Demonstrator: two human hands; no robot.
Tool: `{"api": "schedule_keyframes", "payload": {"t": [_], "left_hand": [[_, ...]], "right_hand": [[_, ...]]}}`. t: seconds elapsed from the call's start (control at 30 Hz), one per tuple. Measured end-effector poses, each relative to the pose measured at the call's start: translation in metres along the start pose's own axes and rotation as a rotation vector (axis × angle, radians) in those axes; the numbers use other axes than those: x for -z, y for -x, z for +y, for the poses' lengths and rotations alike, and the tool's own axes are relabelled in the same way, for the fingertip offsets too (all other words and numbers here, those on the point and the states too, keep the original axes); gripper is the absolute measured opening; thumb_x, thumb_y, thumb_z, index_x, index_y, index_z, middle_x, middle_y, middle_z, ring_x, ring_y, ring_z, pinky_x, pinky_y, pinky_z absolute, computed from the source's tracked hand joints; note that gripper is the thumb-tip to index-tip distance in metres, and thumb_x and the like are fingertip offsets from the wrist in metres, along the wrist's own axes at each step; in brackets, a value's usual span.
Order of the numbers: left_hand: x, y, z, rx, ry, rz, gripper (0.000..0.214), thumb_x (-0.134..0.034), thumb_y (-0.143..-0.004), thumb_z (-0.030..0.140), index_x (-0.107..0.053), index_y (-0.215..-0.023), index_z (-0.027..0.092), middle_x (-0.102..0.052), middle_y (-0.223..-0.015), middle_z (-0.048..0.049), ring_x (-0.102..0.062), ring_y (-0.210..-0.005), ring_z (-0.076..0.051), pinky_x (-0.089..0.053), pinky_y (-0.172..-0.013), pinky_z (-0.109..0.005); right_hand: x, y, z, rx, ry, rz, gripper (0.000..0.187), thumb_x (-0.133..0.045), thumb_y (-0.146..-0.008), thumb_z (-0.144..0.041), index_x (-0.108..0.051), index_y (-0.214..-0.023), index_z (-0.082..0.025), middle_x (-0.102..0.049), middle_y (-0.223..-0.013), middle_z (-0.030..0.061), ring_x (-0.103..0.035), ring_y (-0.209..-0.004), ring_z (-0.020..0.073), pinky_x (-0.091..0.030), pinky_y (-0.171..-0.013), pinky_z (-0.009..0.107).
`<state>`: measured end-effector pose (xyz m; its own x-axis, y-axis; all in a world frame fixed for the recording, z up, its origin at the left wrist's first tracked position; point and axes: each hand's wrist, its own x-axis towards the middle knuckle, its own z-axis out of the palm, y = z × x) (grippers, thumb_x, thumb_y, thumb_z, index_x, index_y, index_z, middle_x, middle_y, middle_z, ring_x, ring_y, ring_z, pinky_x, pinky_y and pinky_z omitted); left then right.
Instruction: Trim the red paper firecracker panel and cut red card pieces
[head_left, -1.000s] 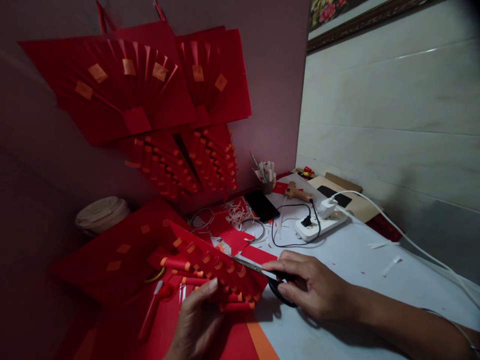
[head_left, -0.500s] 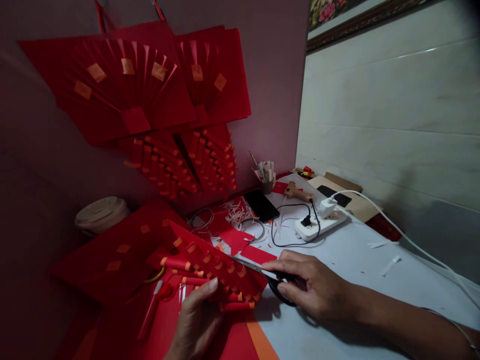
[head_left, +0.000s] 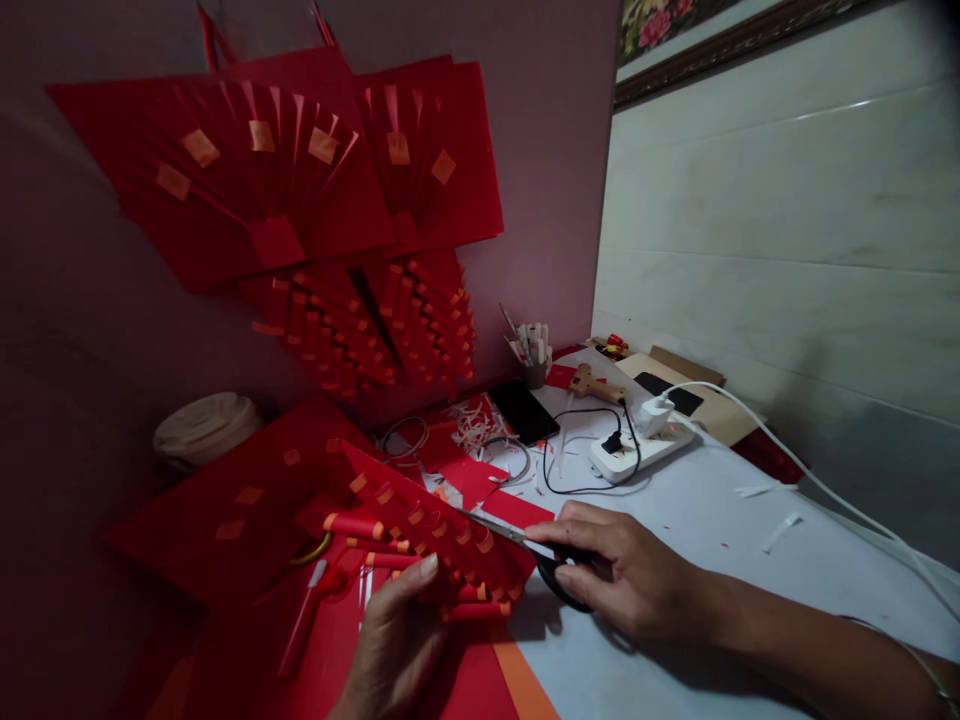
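Observation:
My left hand point(head_left: 397, 635) grips the near edge of a red card point(head_left: 442, 535) set with rows of small red paper rolls with orange ends. Its thumb lies on top; the other fingers are hidden beneath. In my right hand point(head_left: 626, 565) is a pair of black-handled scissors point(head_left: 502, 530), fingers through the loops. The blades lie along the far edge of the card, nearly closed. Several loose red paper rolls point(head_left: 352, 525) with orange ends lie behind my left thumb. A red stick-like tool with a white tip point(head_left: 304, 620) rests on red paper to the left.
A glue gun point(head_left: 596, 385), a white power strip point(head_left: 645, 450) with cables, a black phone point(head_left: 523, 412) and paper shreds point(head_left: 476, 430) lie on the white table point(head_left: 675, 540). Red fan decorations point(head_left: 262, 180) hang on the wall. A white-lidded tub point(head_left: 206, 428) stands at left.
The view has shifted very slightly. Both hands, the card and the scissors stay in nearly the same place.

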<state>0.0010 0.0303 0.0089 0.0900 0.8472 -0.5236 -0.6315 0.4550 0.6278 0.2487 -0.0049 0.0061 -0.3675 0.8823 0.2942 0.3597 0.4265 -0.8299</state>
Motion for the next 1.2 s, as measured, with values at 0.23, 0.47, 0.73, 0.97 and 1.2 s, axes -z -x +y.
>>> {"api": "schedule_keyframes", "payload": {"t": [0.23, 0.47, 0.73, 0.97, 1.2], "left_hand": [[-0.0008, 0.0001, 0.0001, 0.005, 0.003, 0.029, 0.017, -0.059, -0.072, -0.003, -0.071, -0.069, 0.009, -0.072, -0.064, -0.0085, -0.066, -0.055, -0.018, -0.058, -0.055, -0.03], [0.0024, -0.0012, -0.0002, 0.01, 0.02, -0.001, 0.015, -0.063, -0.07, -0.002, -0.073, -0.068, 0.01, -0.073, -0.064, -0.0078, -0.067, -0.058, -0.018, -0.059, -0.058, -0.029], [-0.0022, 0.0009, 0.0019, 0.006, -0.009, -0.057, 0.01, -0.073, -0.059, -0.001, -0.074, -0.062, 0.009, -0.071, -0.059, -0.0061, -0.06, -0.051, -0.014, -0.054, -0.049, -0.024], [-0.0058, 0.0037, 0.002, 0.007, 0.016, -0.054, 0.019, -0.077, -0.049, -0.001, -0.064, -0.045, 0.013, -0.055, -0.042, 0.0021, -0.046, -0.039, -0.008, -0.047, -0.039, -0.02], [-0.0027, -0.0001, 0.0005, 0.011, -0.006, 0.006, 0.011, -0.068, -0.059, -0.002, -0.074, -0.065, 0.006, -0.071, -0.061, -0.0093, -0.063, -0.054, -0.016, -0.058, -0.054, -0.028]], "right_hand": [[-0.0015, -0.0005, 0.0021, 0.025, -0.003, 0.01, 0.043, -0.059, -0.086, -0.012, -0.066, -0.128, -0.02, -0.06, -0.087, 0.0043, -0.054, -0.073, 0.0161, -0.045, -0.066, 0.03], [-0.0013, -0.0016, 0.0009, -0.021, -0.016, -0.001, 0.045, -0.061, -0.084, -0.01, -0.066, -0.127, -0.024, -0.057, -0.084, 0.0028, -0.053, -0.072, 0.0155, -0.045, -0.063, 0.028], [0.0002, -0.0025, -0.001, -0.017, -0.011, -0.008, 0.046, -0.061, -0.084, -0.011, -0.065, -0.128, -0.023, -0.057, -0.086, 0.0029, -0.051, -0.069, 0.0144, -0.046, -0.063, 0.028], [0.0008, -0.0014, -0.0008, 0.005, 0.009, -0.012, 0.046, -0.06, -0.085, -0.01, -0.065, -0.129, -0.021, -0.058, -0.087, 0.0044, -0.054, -0.072, 0.0157, -0.046, -0.065, 0.029], [0.0, -0.0015, 0.0009, -0.001, -0.001, -0.012, 0.046, -0.061, -0.086, -0.01, -0.065, -0.13, -0.024, -0.058, -0.087, 0.0035, -0.052, -0.071, 0.0145, -0.046, -0.064, 0.028]]}}
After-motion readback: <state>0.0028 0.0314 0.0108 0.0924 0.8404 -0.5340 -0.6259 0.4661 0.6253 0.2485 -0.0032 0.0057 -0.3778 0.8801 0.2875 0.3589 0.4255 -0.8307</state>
